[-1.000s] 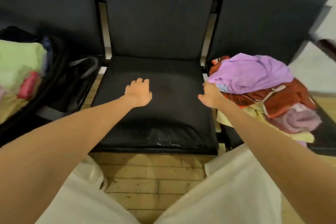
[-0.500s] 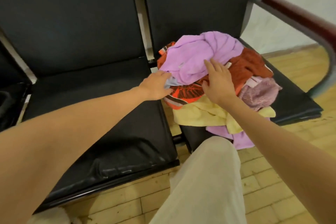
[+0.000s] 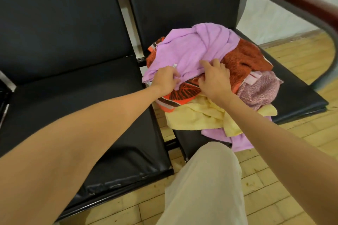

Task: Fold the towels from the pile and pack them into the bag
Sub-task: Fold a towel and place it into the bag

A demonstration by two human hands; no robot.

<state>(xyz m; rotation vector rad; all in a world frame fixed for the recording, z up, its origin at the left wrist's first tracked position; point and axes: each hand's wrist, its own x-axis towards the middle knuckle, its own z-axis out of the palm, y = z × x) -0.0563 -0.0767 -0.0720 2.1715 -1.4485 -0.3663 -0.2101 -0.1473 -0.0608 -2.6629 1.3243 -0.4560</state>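
yellow towel: mostly buried | armrest: cut off, blurred

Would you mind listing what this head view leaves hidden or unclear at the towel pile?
- Bag: outside the head view, so its place and contents are unknown.
- Left hand: fingertips buried in the purple towel; the exact grip is hidden.
- Right hand: palm faces down, so contact underneath is unseen.
- Pile's lower layers: covered by the yellow towel and orange towel; the count is unclear.
- Armrest: cut by the right edge.
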